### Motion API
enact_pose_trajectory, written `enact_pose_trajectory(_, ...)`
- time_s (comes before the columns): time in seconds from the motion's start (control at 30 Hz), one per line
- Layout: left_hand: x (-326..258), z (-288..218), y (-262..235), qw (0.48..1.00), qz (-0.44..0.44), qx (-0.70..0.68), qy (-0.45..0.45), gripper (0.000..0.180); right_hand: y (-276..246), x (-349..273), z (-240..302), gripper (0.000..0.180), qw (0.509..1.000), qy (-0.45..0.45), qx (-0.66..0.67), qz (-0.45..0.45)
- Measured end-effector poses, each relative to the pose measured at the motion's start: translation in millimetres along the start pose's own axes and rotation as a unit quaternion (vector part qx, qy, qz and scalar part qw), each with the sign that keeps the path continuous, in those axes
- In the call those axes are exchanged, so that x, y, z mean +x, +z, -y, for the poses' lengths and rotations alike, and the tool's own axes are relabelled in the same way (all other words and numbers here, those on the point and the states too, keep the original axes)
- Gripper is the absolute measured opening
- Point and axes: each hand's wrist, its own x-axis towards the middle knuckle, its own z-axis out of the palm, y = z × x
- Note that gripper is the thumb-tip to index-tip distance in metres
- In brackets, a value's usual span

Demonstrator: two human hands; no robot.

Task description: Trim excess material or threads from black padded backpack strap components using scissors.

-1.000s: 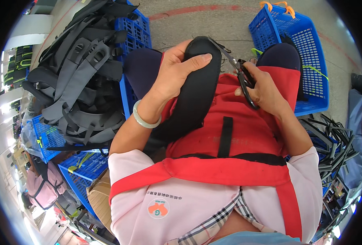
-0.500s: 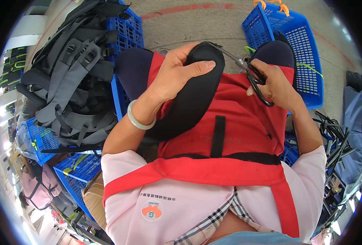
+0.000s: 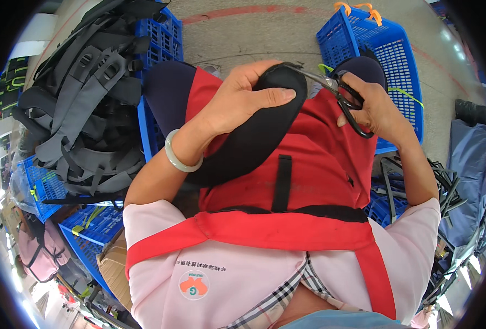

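Note:
My left hand [image 3: 242, 98] grips the rounded end of a black padded strap [image 3: 254, 131] that lies across my lap on a red apron [image 3: 309, 164]. A pale green bangle [image 3: 178, 155] sits on that wrist. My right hand [image 3: 372, 107] holds black-handled scissors [image 3: 339, 96], their metal blades pointing left and touching the top edge of the strap's end, next to my left thumb.
A blue plastic crate [image 3: 385, 49] with orange handles stands ahead on the right. On the left, a pile of grey and black padded straps [image 3: 84, 109] rests on blue crates [image 3: 163, 44]. More black straps [image 3: 418, 181] lie at my right. Concrete floor ahead.
Both hands have lifted the strap's end a little higher on my lap. The scissors have swung from beside the strap to its top edge, blades now against it.

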Motion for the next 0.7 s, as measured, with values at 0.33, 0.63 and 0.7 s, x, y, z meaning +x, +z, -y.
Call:
enact_pose_trajectory(0.33,3,3,6,0.998,0.068,0.017,0.004,0.027,-30,-1,2,0.054,0.991,-0.053,-0.123,0.002)
enact_pose_trajectory(0.63,6,6,14,0.996,0.082,0.035,0.017,0.029,-47,7,-6,0.055,0.966,-0.142,-0.214,-0.037)
enact_pose_trajectory(0.7,6,6,15,0.996,0.084,0.027,0.019,0.029,-54,10,-1,0.055,0.963,-0.097,-0.252,0.003)
